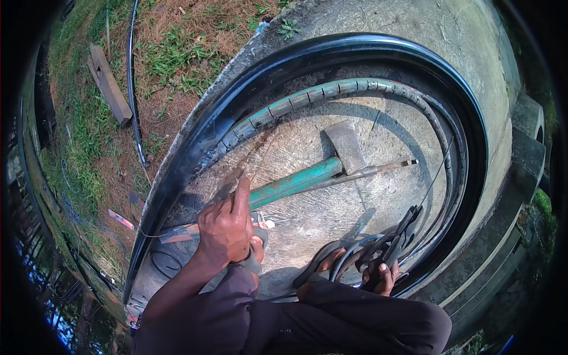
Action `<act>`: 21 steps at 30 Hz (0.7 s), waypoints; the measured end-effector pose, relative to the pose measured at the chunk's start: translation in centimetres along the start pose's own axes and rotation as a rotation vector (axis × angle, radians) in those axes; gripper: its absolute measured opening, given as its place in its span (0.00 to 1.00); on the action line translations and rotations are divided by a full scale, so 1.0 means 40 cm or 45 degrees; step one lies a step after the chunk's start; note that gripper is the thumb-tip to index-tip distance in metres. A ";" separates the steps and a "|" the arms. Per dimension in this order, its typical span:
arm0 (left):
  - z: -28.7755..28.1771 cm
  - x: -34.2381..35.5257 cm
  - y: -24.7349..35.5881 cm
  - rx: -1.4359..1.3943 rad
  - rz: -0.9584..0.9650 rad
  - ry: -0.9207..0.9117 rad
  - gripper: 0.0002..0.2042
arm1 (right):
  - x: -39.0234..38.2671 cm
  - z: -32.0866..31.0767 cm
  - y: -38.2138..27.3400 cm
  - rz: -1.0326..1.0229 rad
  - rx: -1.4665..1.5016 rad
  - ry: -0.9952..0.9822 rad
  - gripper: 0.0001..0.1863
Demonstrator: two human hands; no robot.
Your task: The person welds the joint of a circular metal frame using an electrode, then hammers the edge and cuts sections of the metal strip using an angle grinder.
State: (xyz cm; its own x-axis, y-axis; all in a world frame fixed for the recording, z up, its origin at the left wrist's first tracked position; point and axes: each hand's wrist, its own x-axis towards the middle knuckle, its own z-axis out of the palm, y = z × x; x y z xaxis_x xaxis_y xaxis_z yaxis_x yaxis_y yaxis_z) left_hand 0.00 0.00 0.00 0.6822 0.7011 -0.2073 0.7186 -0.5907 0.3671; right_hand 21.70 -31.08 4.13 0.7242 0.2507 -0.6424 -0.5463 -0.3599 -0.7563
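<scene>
head view: toward the near right of a concrete slab (408, 192), the right hand (386, 277) has its grip clamped on a dark tool (404, 229). near the slab's left edge, the left hand (228, 228) extends its index finger beside the end of a green-handled axe (313, 175); its palm is hidden, so whether that grip is closed i cannot tell. a thick black tube (260, 74) arches beyond the axe, a slotted green hose (313, 94) inside its curve.

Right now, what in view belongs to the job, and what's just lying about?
Likely job:
dark pliers-like tool in the right hand
slit green-grey tube
glossy black curved band

Likely lying about:
green-handled steel axe
brown wooden block
</scene>
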 end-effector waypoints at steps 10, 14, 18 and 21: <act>-0.097 -0.075 0.069 0.152 -0.005 0.266 0.17 | -0.062 -0.043 -0.007 -0.303 -0.491 -0.328 0.33; -0.113 -0.083 0.085 0.109 -0.016 0.283 0.15 | -0.038 -0.046 0.005 -0.717 -0.596 -0.358 0.35; -0.095 -0.069 0.100 0.075 0.051 0.327 0.14 | -0.015 -0.022 0.003 -1.217 -0.978 -0.293 0.36; -0.094 -0.064 0.101 0.120 0.023 0.317 0.14 | -0.027 0.008 0.008 -1.287 -1.009 -0.294 0.36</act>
State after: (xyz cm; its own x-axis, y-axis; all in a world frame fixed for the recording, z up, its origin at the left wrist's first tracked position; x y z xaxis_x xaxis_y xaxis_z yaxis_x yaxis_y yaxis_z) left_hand 0.63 -2.68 5.43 0.6493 0.7599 0.0322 0.7239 -0.6304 0.2802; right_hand 20.61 -31.17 4.52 0.5345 0.8395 0.0976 0.6464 -0.3316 -0.6871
